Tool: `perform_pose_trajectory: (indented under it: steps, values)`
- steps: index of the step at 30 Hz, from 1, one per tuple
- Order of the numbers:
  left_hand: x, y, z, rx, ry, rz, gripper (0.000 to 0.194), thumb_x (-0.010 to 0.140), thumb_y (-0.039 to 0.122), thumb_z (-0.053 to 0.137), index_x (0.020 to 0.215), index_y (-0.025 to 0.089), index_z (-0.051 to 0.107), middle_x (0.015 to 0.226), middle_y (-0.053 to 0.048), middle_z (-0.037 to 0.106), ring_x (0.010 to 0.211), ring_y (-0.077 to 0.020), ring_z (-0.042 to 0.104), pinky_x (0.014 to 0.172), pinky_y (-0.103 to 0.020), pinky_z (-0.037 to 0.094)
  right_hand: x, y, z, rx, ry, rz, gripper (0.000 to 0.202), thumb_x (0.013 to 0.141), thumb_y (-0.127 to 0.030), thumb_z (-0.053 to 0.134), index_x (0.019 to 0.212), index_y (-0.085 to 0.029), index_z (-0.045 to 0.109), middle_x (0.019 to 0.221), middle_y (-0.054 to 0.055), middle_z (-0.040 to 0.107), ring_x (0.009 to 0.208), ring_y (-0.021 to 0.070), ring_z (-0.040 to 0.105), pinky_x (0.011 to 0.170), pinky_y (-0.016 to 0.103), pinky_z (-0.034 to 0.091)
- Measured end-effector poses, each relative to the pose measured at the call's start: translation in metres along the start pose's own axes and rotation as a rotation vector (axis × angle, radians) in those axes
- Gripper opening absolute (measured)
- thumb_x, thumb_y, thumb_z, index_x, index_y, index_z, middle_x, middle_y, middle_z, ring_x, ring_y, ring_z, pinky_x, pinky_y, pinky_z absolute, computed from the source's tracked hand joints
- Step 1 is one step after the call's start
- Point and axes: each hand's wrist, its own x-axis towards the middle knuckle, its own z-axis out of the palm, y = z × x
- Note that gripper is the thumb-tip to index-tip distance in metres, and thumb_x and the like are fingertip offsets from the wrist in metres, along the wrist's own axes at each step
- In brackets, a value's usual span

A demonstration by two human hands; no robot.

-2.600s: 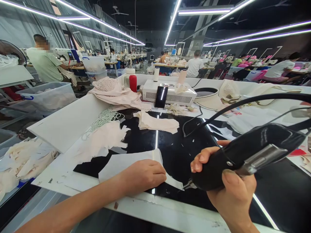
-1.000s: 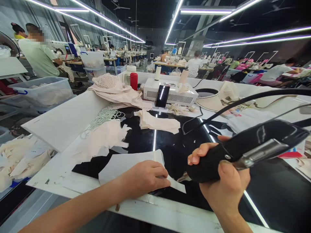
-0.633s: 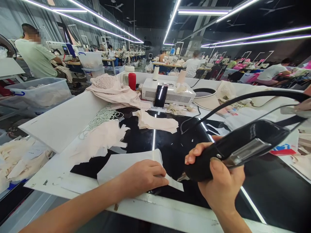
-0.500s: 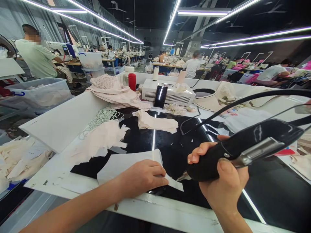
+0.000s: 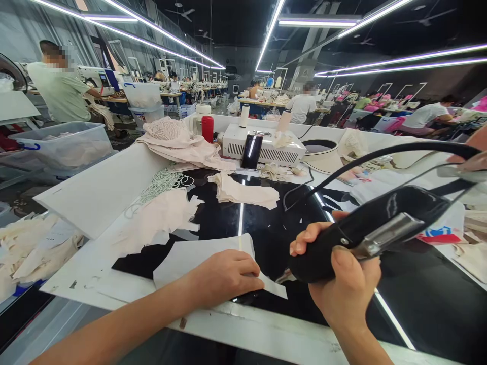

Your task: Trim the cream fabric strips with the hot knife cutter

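Step, judged: I steadied sheet (image 5: pixel 190 257) with left hand (image 5: pixel 229 276), tool (image 5: pixel 352 238) tip (image 5: pixel 286 277) near its edge | Next, judged: called for sheet kept flat | Sheet: beneath left fingers, broad end at 10 o'clock, strip (image 5: pixel 277 290) at 3 | Left: fingers bent, pressing; pinch, couldn't tell | right hand (image 5: pixel 348 284): clenched round tool

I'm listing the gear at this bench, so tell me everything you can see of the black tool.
The black tool has a thick, rounded body that looks like glossy plastic, with a metal bar along one side, a screw and a slim, blurred metal tip. A cable shows at its rear. The right hand wraps its front part, thumb on the side. It slants, rear raised, tip pointing down and leftward near the white sheet; whether they touch is unclear.
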Motion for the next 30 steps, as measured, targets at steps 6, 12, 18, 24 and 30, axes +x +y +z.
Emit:
perform_pose_trajectory:
  steps: [6,12,18,24,30]
  values:
    - [-0.001,0.0,0.0,-0.023,0.022,0.006,0.013,0.114,0.013,0.065,0.111,0.018,0.077,0.106,-0.003,0.078,0.103,-0.0159,0.074,0.097,-0.03,0.059,-0.008,-0.002,0.007,0.046,-0.033,0.013,0.045,0.088,-0.047,0.095,0.123,-0.03,0.071,0.083,-0.003,0.073,0.06,0.0167,0.068,0.053,0.029,0.062]
    - [0.0,0.0,0.001,-0.022,-0.004,0.002,0.015,0.115,0.013,0.064,0.116,0.018,0.078,0.108,-0.004,0.079,0.104,-0.0167,0.075,0.098,-0.03,0.058,-0.013,0.003,0.01,0.018,-0.046,0.023,0.045,0.091,-0.047,0.094,0.125,-0.03,0.071,0.084,-0.003,0.072,0.061,0.0166,0.067,0.055,0.031,0.062]
    - [0.0,-0.001,0.001,-0.044,0.04,0.01,0.017,0.115,0.012,0.061,0.112,0.016,0.077,0.105,-0.005,0.078,0.102,-0.0185,0.074,0.097,-0.03,0.058,-0.009,-0.004,0.008,0.011,-0.034,0.026,0.043,0.088,-0.047,0.096,0.121,-0.031,0.073,0.081,-0.003,0.072,0.06,0.017,0.067,0.053,0.03,0.062]
    - [0.0,0.0,-0.001,-0.026,-0.004,0.0,0.02,0.116,0.009,0.058,0.111,0.017,0.076,0.107,-0.005,0.077,0.101,-0.017,0.073,0.095,-0.029,0.058,-0.008,-0.008,-0.001,-0.005,-0.008,0.006,0.047,0.086,-0.048,0.097,0.121,-0.031,0.072,0.081,-0.002,0.07,0.058,0.0182,0.067,0.05,0.031,0.06]
    - [-0.001,0.0,-0.001,-0.035,0.01,-0.002,0.022,0.117,0.011,0.056,0.111,0.017,0.076,0.106,-0.005,0.078,0.101,-0.0172,0.074,0.095,-0.029,0.058,-0.011,-0.005,-0.003,-0.035,-0.014,0.0,0.043,0.09,-0.048,0.093,0.123,-0.031,0.071,0.082,-0.002,0.069,0.06,0.0183,0.067,0.053,0.033,0.062]
